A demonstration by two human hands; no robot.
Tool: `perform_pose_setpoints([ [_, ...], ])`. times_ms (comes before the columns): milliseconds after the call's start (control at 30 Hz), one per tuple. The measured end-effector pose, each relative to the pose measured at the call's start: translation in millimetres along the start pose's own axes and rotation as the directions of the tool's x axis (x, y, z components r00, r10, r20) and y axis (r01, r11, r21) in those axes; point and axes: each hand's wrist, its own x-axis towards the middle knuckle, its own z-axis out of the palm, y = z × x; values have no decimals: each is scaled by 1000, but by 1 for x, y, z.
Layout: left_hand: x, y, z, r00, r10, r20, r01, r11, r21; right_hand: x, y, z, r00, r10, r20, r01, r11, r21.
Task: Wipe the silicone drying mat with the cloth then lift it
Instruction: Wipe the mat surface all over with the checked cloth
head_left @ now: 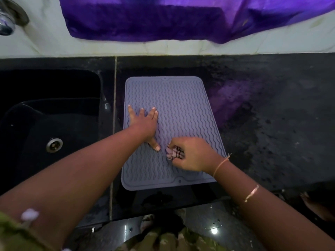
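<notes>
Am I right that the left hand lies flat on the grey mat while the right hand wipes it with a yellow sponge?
Not quite. The head view shows the right hand clutching a bunched checked cloth, not a yellow sponge. The rest holds: the left hand lies flat on the grey mat.

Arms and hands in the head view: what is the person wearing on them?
Both forearms are bare, with no sleeves. The right wrist carries a thin orange thread, and a second thin light band sits further up that forearm. The left hand and right hand wear no gloves.

Bare forearms, 2 thin thread bands [221, 164] on right arm, olive patterned garment [163, 240]
</notes>
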Motion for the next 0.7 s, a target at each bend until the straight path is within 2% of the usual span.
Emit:
perform_pose_setpoints([
  [200, -4, 0, 0, 1000, -6, -18, 7, 1000, 7, -31, -2, 3, 994, -35, 100, 28, 997, 69],
  [267, -7, 1, 1, 999, -10, -32, 11, 1000, 28, -39, 2, -1, 983, 12, 184, -50, 977, 206],
  [333, -11, 2, 4, 999, -9, -53, 10, 1000, 29, -44, 14, -6, 961, 55, 273, -167, 899, 406],
  [400, -16, 5, 8, 996, 5, -86, -2, 999, 38, -45, 28, -13, 969, 88, 230, -208, 796, 568],
  [500, -22, 5, 8, 996, 32, -89, -33, 999, -13, -23, 37, -34, 979, 202, 32, -162, 671, 723],
  [533, -24, 5, 9, 997, 34, -66, -37, 998, -44, -12, 36, -42, 971, 236, -38, -134, 670, 731],
  [600, -27, 4, 9, 999, 30, -16, -31, 997, -73, 13, 34, -47, 961, 261, -94, -138, 745, 652],
  [667, -29, 7, 11, 1000, 22, 4, -22, 999, -37, 33, 27, -35, 973, 232, 13, -216, 883, 417],
  [700, -30, 9, 12, 1000, 16, 0, -16, 1000, -10, 38, 22, -21, 972, 228, 56, -235, 950, 205],
])
